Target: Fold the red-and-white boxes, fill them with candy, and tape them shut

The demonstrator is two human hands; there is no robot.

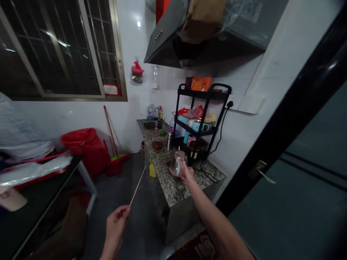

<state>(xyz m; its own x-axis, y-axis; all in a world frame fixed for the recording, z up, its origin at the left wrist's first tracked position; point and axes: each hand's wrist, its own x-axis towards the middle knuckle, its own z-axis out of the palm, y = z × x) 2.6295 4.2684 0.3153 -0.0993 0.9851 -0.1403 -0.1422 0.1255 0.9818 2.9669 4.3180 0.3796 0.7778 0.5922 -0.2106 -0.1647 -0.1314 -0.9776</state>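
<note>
My right hand (187, 174) reaches out over the granite counter (176, 187) and is closed on the side of a shiny steel kettle (177, 161) that stands there. My left hand (117, 220) is low in front of me, pinched on the near end of a thin pale stick (137, 186). The stick slants up and right toward the counter's edge, over the dark floor.
A black shelf rack (202, 119) with cups, bags and an orange box stands on the counter's far side, its cable trailing by the kettle. A sink (153, 125), a steel flask (169, 141), a red bin (86, 146), a dark table (40, 195) and a glass door (298, 173) surround me.
</note>
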